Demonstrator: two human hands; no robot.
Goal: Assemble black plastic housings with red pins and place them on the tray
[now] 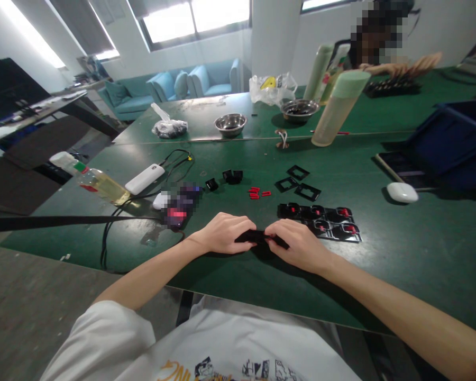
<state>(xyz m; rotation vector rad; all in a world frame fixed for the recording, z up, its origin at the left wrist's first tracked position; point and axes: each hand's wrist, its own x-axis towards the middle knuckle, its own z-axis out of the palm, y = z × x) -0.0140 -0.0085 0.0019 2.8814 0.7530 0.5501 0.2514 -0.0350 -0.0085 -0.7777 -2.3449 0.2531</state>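
My left hand (230, 234) and my right hand (295, 242) both grip a flat black plastic part (256, 236) near the front edge of the table. Each hand has its fingers closed on one end of it, so much of its shape is hidden. Just beyond my right hand lie black assemblies with red pieces (333, 223), set side by side in rows. Several small red clips (254, 193) are grouped ahead of my hands. To their right are three black square frames (308, 191). Small black blocks (232, 176) sit to their left.
Left of my hands lie a phone (182, 206), a white power bank (145, 179) with cables and an oil-coloured bottle (103, 185). A white case (402, 193) and a blue bin (456, 145) stand right. Farther back are metal bowls (230, 125), a tall bottle (339, 111) and another person's hands (408, 67).
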